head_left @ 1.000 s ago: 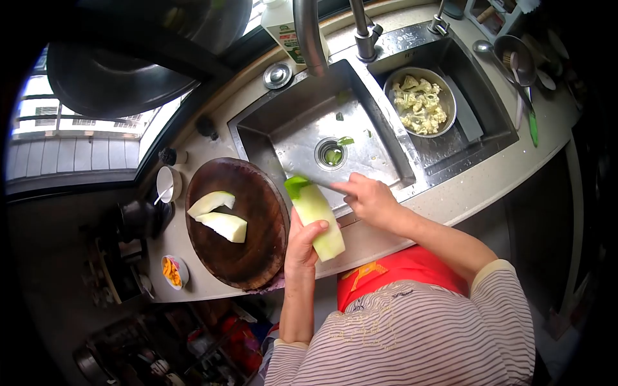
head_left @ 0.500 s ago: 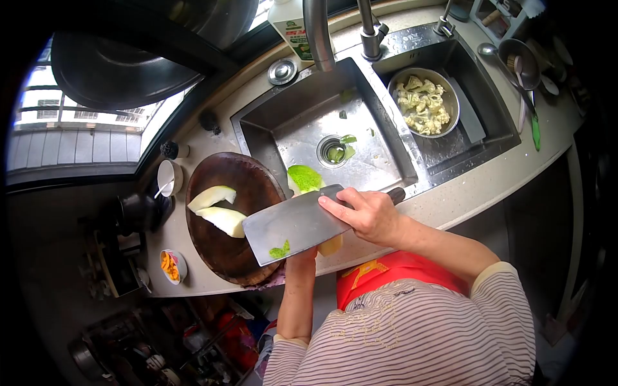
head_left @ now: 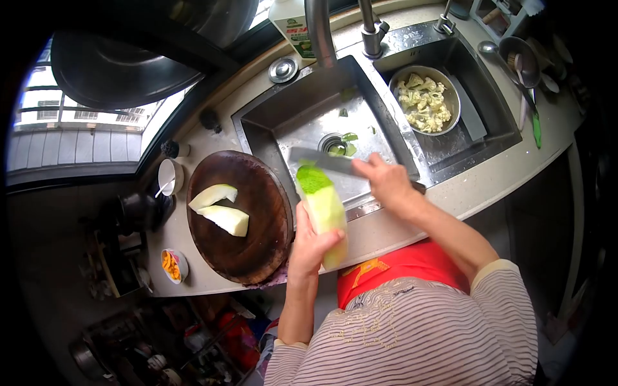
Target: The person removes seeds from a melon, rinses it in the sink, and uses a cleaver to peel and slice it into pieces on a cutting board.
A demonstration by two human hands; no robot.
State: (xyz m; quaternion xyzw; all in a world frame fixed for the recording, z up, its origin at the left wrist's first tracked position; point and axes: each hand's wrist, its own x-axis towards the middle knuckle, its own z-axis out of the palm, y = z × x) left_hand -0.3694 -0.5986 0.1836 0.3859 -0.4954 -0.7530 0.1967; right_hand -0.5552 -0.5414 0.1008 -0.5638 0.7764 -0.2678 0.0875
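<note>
My left hand [head_left: 308,249] is wrapped round a long piece of winter melon [head_left: 327,215], held slantwise at the front edge of the sink. Its far end carries bright green skin, while the rest is peeled pale. In my right hand [head_left: 388,185] is a cleaver [head_left: 331,162], its broad blade seen nearly edge-on and slightly blurred, overlapping the melon's green end. To the left, two cut melon slices [head_left: 224,220] lie on a round dark wooden chopping board [head_left: 241,260]. Green peelings [head_left: 347,144] lie around the drain of the left sink basin [head_left: 293,128].
A metal bowl of cauliflower [head_left: 425,100] stands in the right basin. The faucet [head_left: 320,32] arches over the left basin. Beyond the board are a white bowl [head_left: 170,177] with a spoon and a small bowl of orange pieces [head_left: 172,266]. Ladles and a green-handled knife [head_left: 535,125] lie far right.
The cleaver has swung from flat over my left hand and the board's edge to the melon's far end, over the sink. My left hand and the melon now show fully.
</note>
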